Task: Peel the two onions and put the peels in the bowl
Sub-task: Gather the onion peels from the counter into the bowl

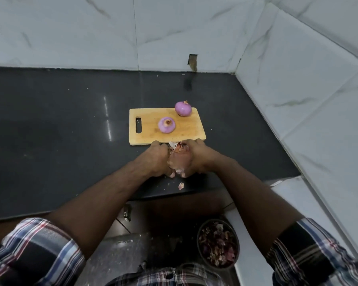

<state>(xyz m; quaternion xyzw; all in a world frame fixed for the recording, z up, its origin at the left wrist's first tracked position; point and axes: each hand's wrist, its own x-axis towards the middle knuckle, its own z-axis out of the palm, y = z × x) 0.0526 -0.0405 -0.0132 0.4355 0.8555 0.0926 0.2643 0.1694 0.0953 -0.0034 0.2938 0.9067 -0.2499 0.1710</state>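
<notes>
At lower left of centre, the left hand (156, 159) curls round one side of a heap of onion peels (179, 159); its grip is closed on the papery skins, pressing them against the other hand. Just above the hands, the wooden cutting board (186, 131) lies on the dark surface (60, 124) at mid-frame. On it are the two peeled onions: one purple onion (166, 125) near the board's middle and a second onion (183, 108) at its upper edge. Both look bare of dry skin, so the peeling seems done and the gathering of scraps is the step in hand.

The right hand (196, 158) cups the heap's other side, its grip likewise closed on the peels. One loose scrap (181, 185) lies on the surface just below the hands. At lower right, below the surface's edge, the bowl (199, 234) already holds many peels.

To do this well, keep both palms squeezed together under the heap, lift it as one bundle, release it low over the bowl, then collect the stray scrap.
</notes>
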